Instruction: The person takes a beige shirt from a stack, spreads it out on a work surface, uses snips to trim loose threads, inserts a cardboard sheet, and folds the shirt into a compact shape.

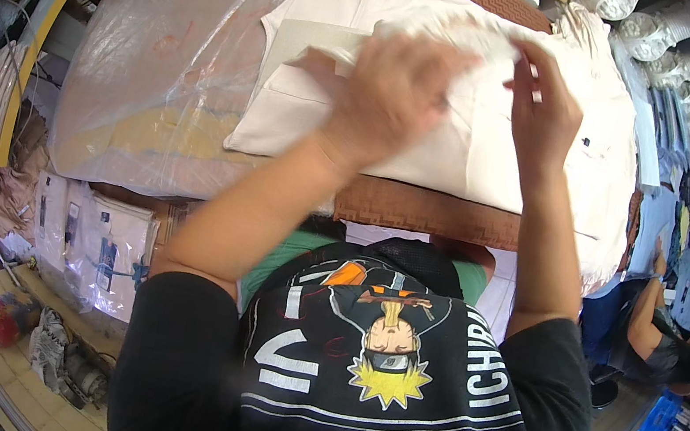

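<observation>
A cream garment (479, 151) lies spread on a brown table (426, 212) in front of me. My left hand (394, 94) grips a bunched fold of its cloth near the top, over a pale card insert (309, 41) that lies on the garment. My right hand (543, 111) pinches the same fold a little to the right, fingers curled into the fabric. The fold is blurred by motion.
A clear plastic sheet (161, 72) covers the table's left half. Bagged folded garments (104, 246) are stacked below the table at left. Hanging clothes (686, 142) line the right side, where another person (665, 339) sits low.
</observation>
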Available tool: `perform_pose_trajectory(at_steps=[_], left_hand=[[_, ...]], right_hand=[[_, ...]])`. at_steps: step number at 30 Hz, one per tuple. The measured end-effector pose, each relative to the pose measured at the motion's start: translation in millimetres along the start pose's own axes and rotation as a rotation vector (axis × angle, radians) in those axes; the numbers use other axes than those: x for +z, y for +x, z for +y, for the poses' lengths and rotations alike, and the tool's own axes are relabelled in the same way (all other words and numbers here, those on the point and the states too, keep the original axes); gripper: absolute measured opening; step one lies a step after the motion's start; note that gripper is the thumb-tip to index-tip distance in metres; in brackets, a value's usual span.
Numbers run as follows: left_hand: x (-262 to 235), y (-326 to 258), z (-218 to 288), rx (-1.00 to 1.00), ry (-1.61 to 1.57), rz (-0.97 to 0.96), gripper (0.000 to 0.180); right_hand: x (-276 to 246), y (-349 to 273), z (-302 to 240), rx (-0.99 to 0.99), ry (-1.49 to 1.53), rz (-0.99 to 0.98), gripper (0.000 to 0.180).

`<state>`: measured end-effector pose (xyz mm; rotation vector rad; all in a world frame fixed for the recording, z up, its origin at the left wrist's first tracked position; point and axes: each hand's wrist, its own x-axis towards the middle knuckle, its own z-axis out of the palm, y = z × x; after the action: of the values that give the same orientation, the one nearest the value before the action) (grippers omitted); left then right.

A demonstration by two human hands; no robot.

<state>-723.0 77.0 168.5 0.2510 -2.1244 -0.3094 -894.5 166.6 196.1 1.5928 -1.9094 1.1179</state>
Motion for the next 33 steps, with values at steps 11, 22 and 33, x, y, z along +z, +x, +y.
perform_pose_trajectory(at_steps=[11,22,33], left_hand=[[19.3,-35.6,-63.0,-0.551,0.136,-0.058,0.03],[6.8,-45.5,-84.3,-0.811,-0.012,-0.282,0.015],[0.3,-41.0,-80.2,-0.772,0.244,-0.339,0.022]], right_hand=[[1.2,-90.9,41.4,1.04,0.737,0.021,0.037],[11.5,-67.8,42.1,0.607,0.725,0.074,0.037],[1.6,-91.6,45.0,0.731,0.692,0.093,0.039]])
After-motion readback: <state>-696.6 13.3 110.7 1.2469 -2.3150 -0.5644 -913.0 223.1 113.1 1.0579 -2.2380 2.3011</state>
